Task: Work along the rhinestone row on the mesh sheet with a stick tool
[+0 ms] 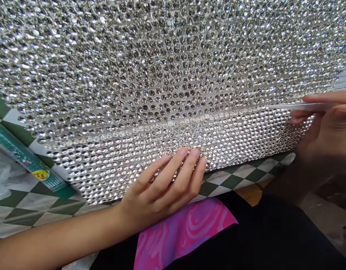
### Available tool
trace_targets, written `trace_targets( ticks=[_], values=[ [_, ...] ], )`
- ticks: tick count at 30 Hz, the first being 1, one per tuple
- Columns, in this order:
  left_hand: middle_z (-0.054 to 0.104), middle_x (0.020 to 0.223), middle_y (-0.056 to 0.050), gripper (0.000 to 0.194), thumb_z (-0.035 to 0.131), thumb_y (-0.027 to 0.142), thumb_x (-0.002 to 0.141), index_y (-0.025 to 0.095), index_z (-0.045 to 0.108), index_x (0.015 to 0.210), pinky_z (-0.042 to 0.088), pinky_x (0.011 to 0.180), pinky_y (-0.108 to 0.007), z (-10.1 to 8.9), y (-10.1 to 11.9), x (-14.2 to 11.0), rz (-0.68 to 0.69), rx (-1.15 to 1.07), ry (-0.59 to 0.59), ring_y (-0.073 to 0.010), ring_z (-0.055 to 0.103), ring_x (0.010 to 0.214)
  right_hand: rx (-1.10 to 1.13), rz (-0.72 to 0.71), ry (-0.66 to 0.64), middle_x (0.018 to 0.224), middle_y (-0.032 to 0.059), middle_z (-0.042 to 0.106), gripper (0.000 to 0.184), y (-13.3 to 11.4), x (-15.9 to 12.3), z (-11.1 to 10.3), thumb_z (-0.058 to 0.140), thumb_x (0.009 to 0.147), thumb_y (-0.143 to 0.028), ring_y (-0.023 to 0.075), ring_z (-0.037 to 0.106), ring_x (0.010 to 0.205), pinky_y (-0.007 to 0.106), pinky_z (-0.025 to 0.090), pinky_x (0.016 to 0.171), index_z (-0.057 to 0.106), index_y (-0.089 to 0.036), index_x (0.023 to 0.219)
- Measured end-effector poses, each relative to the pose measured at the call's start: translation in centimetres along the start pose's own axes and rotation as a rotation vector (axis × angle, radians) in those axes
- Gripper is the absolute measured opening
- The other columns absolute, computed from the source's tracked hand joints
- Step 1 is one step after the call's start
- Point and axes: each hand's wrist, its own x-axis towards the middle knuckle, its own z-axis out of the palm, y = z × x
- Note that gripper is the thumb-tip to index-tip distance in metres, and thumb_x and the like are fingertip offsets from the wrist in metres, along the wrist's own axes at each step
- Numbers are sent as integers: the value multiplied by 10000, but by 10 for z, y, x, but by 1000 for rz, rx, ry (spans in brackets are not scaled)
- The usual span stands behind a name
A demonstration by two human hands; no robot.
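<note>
A wide rhinestone-covered sheet [173,67] fills most of the view, its clear stones set in close rows. A crease or step runs across it, and the strip nearest me catches more light. My left hand [167,180] rests on this near strip with its fingers stretched out, holding nothing. At the right, my right hand [330,120] is closed around pale, pointed tweezers [299,107]. Their tip points left and meets the row of stones along the crease. I cannot make out whether a stone is between the points.
The sheet lies over a green-and-white checkered tablecloth [235,178]. At the left is a green tube-shaped package [29,161] beside crumpled clear plastic [6,176]. A pink and purple swirled piece [187,232] lies over dark clothing at the bottom.
</note>
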Motion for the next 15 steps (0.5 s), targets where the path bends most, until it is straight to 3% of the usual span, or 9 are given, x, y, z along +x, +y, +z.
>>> trace_targets(
  ticks=[8, 13, 15],
  values=[
    [648, 1319, -42, 434, 772, 138, 806, 200, 679, 1225, 371, 1184, -296, 0, 0, 1, 5, 8, 15, -167, 582, 1199, 36, -35, 46, 648, 47, 645, 408, -2, -2, 6, 614, 905, -558, 152, 605, 545, 344, 388, 493, 761, -192, 799],
    [695, 1284, -18, 385, 773, 162, 812, 224, 702, 1185, 415, 1139, -276, 0, -1, 2, 8, 34, 37, -158, 612, 1180, -5, 146, -175, 891, 78, 654, 407, 4, -6, -13, 623, 890, -574, 175, 665, 696, 324, 484, 474, 724, -202, 1021],
    [692, 1287, -20, 400, 770, 153, 814, 215, 693, 1202, 414, 1141, -278, 0, -2, 2, 7, 29, 32, -157, 606, 1183, 9, 196, -208, 945, 91, 648, 415, 7, -7, -21, 624, 889, -572, 191, 681, 749, 321, 494, 474, 711, -195, 1040]
  ],
)
